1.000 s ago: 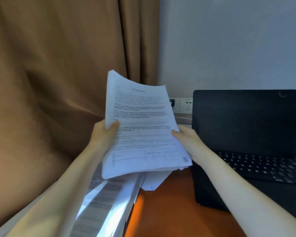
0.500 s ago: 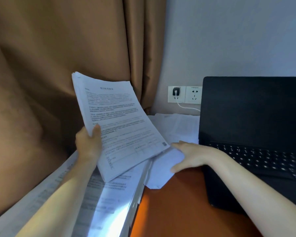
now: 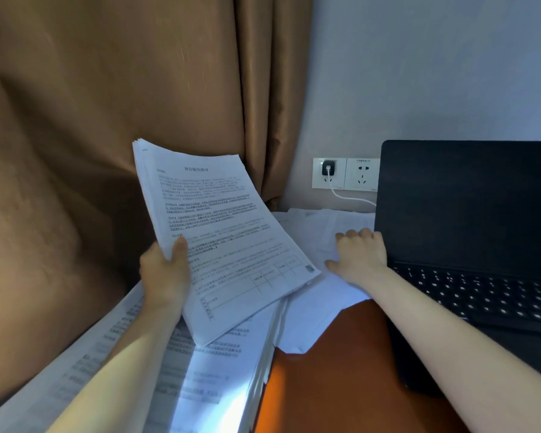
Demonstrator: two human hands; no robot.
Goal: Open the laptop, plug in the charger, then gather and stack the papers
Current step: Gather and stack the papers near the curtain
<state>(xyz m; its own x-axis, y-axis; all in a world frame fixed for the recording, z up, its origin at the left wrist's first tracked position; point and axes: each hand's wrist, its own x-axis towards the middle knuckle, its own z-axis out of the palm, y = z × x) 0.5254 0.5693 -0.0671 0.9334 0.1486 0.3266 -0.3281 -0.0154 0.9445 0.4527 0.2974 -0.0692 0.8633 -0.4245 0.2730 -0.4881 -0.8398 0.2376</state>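
My left hand (image 3: 166, 273) grips a thick sheaf of printed papers (image 3: 225, 239) by its left edge and holds it tilted above the desk. My right hand (image 3: 358, 256) lies on loose white sheets (image 3: 322, 295) beside the laptop, fingers bent over the paper. The black laptop (image 3: 469, 220) stands open at the right, screen dark. A black charger plug (image 3: 328, 168) sits in the wall socket, and its white cable (image 3: 350, 198) runs behind the laptop.
A big stack of printed pages (image 3: 200, 370) lies along the desk's left side under my left arm. The brown desk top (image 3: 341, 385) shows in front. A brown curtain (image 3: 122, 104) hangs at the left. A second wall socket (image 3: 363, 174) is unused.
My right hand let go of the sheaf and moved right and away onto the loose sheets by the laptop. My left hand now holds the sheaf alone, swung to the left.
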